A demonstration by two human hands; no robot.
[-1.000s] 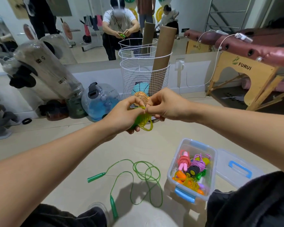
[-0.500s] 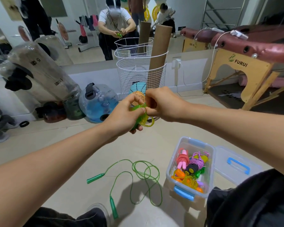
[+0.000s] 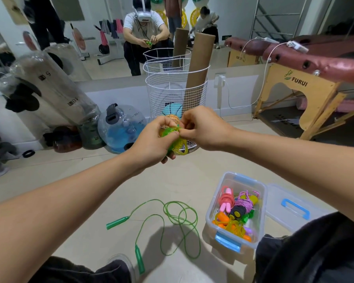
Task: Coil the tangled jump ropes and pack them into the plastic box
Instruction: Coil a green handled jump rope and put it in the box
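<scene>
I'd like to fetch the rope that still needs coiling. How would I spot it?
Start at the clear plastic box with blue latches on the floor. Just left of it, near the person's shoe, lies the loose green jump rope. Unlike the bundled ropes inside the box, it sprawls in open loops, both green handles lying free.

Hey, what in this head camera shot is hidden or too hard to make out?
- Yellow-green rope: mostly covered by the left hand and right hand; its handles are hard to tell apart.
- Plastic box: ropes are piled together, so the count is unclear.
- Box lid: near end is hidden behind the dark trouser leg.
</scene>
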